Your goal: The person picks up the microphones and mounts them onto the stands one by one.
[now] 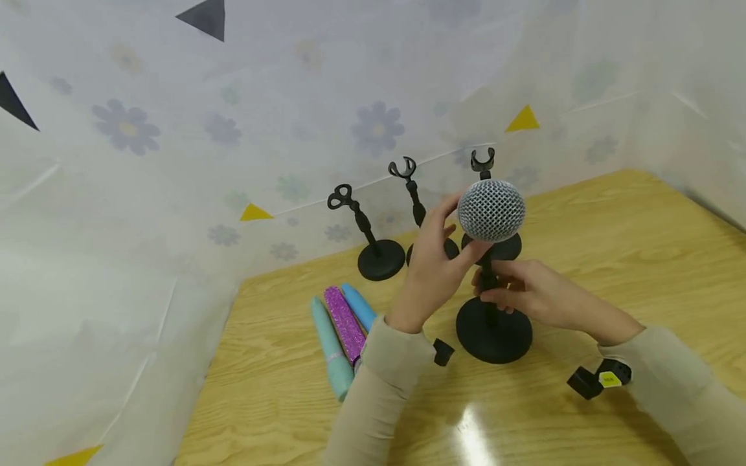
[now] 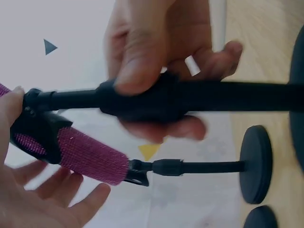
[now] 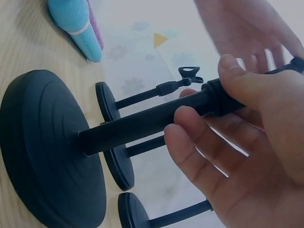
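Observation:
A microphone [image 1: 491, 210] with a silver mesh head faces the head camera. Its pink studded body [image 2: 92, 154] sits in the black clip [image 2: 38, 126] of a desk stand [image 1: 494, 336]. My left hand [image 1: 428, 275] holds the microphone near its head, thumb on one side and fingers spread along the other. Lower down, my right hand [image 1: 539, 294] grips the stand's thick collar [image 2: 142, 102] between thumb and fingers. The stand's round base [image 3: 52, 152] stands on the table, and its pole is upright.
Several black microphone stands with bare clips, such as the leftmost stand [image 1: 380, 259], line the back of the wooden table [image 1: 262, 401]. Left of my arm lie a teal microphone [image 1: 331, 349], a purple glittery microphone [image 1: 345, 323] and a blue microphone [image 1: 358, 305]. A flowered sheet [image 1: 280, 116] hangs behind.

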Demonstrator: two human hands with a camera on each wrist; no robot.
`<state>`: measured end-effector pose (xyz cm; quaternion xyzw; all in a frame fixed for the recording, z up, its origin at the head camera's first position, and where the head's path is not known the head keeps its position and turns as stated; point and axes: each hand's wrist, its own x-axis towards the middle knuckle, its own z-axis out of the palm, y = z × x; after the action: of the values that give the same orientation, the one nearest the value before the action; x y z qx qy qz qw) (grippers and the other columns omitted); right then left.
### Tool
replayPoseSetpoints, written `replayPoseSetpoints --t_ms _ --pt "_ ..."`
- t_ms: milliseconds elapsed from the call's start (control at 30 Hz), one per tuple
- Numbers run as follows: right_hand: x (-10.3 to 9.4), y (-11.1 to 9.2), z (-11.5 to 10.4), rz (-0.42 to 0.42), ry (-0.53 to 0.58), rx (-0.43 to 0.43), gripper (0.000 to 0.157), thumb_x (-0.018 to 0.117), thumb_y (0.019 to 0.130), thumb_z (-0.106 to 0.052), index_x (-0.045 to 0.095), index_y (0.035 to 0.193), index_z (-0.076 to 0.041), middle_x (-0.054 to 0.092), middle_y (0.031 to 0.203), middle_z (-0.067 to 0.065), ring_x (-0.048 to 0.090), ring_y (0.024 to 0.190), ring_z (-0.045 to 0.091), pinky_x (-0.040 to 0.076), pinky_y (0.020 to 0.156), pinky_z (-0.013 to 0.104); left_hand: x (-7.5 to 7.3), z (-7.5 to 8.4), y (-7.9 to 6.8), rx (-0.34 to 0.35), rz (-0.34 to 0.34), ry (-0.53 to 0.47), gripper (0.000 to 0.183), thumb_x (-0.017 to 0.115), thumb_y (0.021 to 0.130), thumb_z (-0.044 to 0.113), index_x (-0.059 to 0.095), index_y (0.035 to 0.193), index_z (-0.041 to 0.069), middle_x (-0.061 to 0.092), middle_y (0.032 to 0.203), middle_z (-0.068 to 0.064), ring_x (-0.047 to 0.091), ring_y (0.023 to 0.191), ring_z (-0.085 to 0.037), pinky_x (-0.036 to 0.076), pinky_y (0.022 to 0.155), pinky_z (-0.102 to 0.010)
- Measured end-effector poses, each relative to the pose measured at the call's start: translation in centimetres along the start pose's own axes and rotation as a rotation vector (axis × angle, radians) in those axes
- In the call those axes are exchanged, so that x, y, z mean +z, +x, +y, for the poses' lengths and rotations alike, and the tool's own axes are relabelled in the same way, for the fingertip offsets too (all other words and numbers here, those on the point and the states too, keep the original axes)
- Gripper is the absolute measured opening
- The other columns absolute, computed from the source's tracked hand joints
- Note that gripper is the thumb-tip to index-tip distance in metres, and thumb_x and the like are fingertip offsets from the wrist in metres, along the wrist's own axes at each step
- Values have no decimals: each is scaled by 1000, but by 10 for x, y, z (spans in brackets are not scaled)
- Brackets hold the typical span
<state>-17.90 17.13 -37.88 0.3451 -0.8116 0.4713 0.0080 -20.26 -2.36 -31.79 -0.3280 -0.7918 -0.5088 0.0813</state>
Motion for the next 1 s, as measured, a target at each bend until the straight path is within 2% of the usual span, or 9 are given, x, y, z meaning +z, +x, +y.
replayPoseSetpoints --t_ms 100,167,333,467,567,667,767,900,1000 --pt "1 1 1 -5 0 -8 11 62 100 -10 63 111 -11 70 91 5 60 63 9 54 55 27 10 -7 -16 -89 110 -94 58 66 98 35 41 148 22 48 146 0 50 133 -6 50 108 -27" --pt "2 1 2 -2 -12 -16 11 63 99 -9 64 110 -12 68 86 3 59 62 9 53 55 26 15 -11 -26 -130 144 -157 50 65 98 41 49 140 18 55 137 -1 59 122 -5 54 101 -24" --pt "3 0 3 29 -44 -29 10 65 97 -7 62 105 -12 62 75 -4 59 60 13 52 54 24 22 -10 -31 -82 139 -177 51 52 101 54 65 125 10 70 120 -8 71 102 -7 58 90 -21" --pt "3 -1 1 50 -43 -33 10 65 96 -2 63 103 -9 61 75 -6 58 60 10 51 52 24 26 -6 -26 -78 140 -287 44 52 104 45 70 117 8 73 103 -16 68 80 -15 62 73 -31" --pt "4 -1 1 66 -42 -41 13 65 95 1 65 104 -8 63 76 -6 57 60 7 50 52 24 26 -7 -23 -92 120 -362 36 54 105 36 72 113 5 73 100 -20 64 74 -23 60 66 -37" --pt "4 -1 3 79 -48 -43 17 66 94 2 65 108 -8 67 80 -4 58 61 6 52 53 23 23 -10 -23 -88 73 -347 32 54 105 30 70 119 5 74 109 -18 69 86 -17 61 78 -31" --pt "4 -2 4 82 -64 -44 18 66 94 1 66 110 -7 67 77 -4 59 61 7 51 54 23 19 -15 -26 -76 1 -226 30 56 105 27 69 124 8 74 118 -12 70 104 -9 57 92 -21" --pt "3 -3 7 53 -58 -19 17 64 96 -1 69 111 -5 67 78 -5 61 63 7 51 57 23 14 -24 -31 -33 -84 -84 29 59 102 21 68 127 10 72 125 -7 69 115 -11 54 99 -20" --pt "4 -3 9 27 -37 -2 16 63 97 -3 70 111 -5 69 81 -6 63 66 5 53 59 23 14 -29 -34 8 -110 -65 29 61 100 18 67 128 9 71 127 -7 69 116 -13 53 101 -20"
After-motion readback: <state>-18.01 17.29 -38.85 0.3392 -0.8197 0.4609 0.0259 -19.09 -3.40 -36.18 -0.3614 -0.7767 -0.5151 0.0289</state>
